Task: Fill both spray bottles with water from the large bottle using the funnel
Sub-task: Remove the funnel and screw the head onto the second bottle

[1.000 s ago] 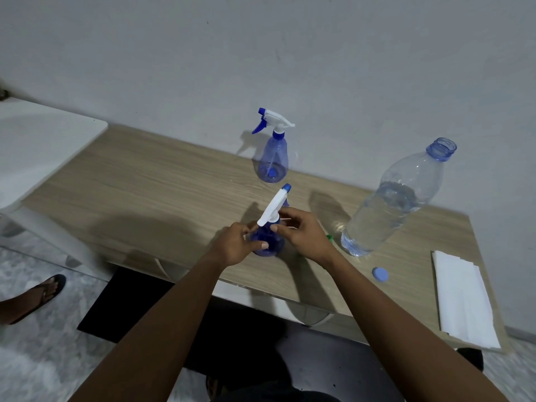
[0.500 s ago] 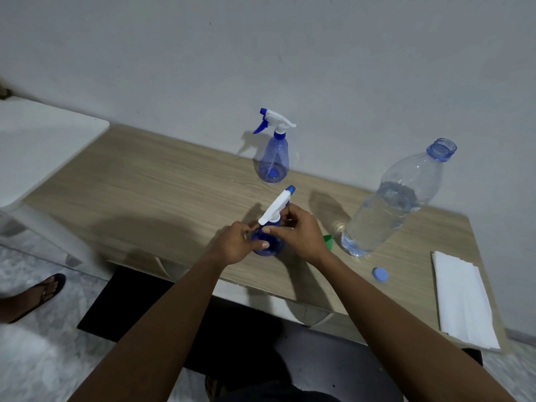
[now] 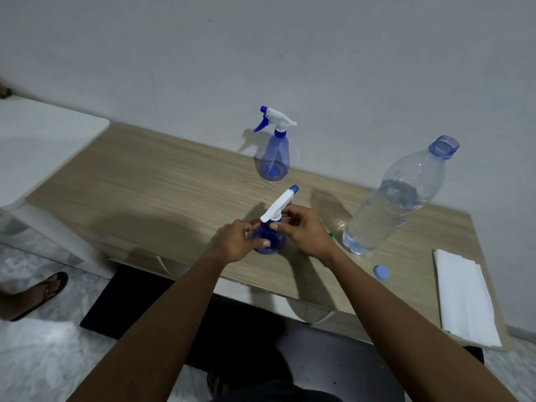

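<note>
Our left hand [image 3: 239,242] grips the near spray bottle [image 3: 271,245] upright on the bench [image 3: 174,192], our right hand [image 3: 304,232] pinches its spray head [image 3: 278,206], and the large bottle [image 3: 397,198] stands uncapped nearby.

Domestic room, most likely a home. Evidence: plain painted wall [image 3: 348,68]; wood-grain surface [image 3: 145,184] set against it; marbled floor tiles [image 3: 43,358]; dark mat [image 3: 139,309] beneath; sandalled foot [image 3: 37,294] at left. Household items present: near spray bottle [image 3: 269,242], far spray bottle [image 3: 274,158], large bottle [image 3: 391,204].
</note>
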Tool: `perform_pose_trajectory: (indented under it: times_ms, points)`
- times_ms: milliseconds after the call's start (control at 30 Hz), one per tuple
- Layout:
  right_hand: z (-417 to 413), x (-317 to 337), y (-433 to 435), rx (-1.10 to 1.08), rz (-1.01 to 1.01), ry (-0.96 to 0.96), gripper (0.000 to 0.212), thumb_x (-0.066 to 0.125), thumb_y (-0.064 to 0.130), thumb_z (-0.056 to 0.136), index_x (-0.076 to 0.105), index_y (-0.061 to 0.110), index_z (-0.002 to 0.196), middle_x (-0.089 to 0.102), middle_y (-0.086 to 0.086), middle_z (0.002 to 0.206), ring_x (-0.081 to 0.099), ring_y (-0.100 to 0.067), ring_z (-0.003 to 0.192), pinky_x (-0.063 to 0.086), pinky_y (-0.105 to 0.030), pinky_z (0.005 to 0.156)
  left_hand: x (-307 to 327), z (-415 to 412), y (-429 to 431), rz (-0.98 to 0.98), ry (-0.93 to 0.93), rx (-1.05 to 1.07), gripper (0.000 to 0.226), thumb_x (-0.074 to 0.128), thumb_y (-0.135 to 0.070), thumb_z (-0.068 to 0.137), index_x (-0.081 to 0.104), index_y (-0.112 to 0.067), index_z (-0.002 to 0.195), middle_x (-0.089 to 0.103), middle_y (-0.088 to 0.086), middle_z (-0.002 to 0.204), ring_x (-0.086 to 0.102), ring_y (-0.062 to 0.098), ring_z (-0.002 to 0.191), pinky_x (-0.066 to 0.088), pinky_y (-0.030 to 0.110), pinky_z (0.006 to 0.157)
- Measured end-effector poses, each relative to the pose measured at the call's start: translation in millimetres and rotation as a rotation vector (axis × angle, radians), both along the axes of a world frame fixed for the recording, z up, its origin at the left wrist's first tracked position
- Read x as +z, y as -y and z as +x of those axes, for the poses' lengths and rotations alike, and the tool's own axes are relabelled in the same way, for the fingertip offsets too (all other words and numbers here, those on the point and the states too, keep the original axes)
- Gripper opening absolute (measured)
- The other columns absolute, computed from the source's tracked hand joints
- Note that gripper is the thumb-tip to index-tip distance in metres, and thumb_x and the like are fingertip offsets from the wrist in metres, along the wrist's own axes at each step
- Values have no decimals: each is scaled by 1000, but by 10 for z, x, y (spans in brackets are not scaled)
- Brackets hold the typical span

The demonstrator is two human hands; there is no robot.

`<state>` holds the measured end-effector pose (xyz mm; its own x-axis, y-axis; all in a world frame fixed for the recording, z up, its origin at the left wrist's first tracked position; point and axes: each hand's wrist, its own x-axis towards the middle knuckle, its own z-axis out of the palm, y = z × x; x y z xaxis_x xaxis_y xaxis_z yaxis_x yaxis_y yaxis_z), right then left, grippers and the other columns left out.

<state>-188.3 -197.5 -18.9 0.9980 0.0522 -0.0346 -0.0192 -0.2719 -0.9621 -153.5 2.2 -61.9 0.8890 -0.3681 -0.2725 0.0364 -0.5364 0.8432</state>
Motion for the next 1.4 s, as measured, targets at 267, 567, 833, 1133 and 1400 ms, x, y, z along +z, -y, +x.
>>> perform_pose_trajectory:
  times_ms: [267,567,833,1133,1400]
  points:
    - [1,-47,-179,-126,10,32,35,87,4,76,62,24,90,72,3,90,70,-10,84,57,-25,82,4,9,-16,-25,10,-9,39,84,-31,76,75,-23,112,77,-1,100,71,11,95,55,29,87]
    - [26,-35,28,18,7,28,31,76,0,87,71,6,117,76,-7,114,73,-18,109,58,-40,99,-3,12,-10,-64,0,1,40,86,-28,74,74,-27,112,77,-2,102,69,12,98,52,26,88]
    - [59,-12,-72,-47,-84,56,25,84,11,79,66,25,90,75,1,92,73,-20,89,59,-47,88,-3,18,2,-88,-8,-2,40,84,-19,77,73,-20,115,77,0,102,70,8,94,49,14,78]
    - [31,-77,10,-6,56,24,32,79,1,83,69,9,113,77,-7,110,74,-21,106,57,-49,99,-26,45,-23,-27,16,-3,41,85,-35,72,74,-34,111,77,-6,101,69,11,102,52,28,90]
    - [71,-72,-16,10,-70,27,25,75,10,88,72,10,113,77,-1,109,74,-20,103,56,-48,98,-4,19,-12,-50,13,-7,52,85,-31,75,68,-31,124,75,-8,107,68,9,103,53,33,97]
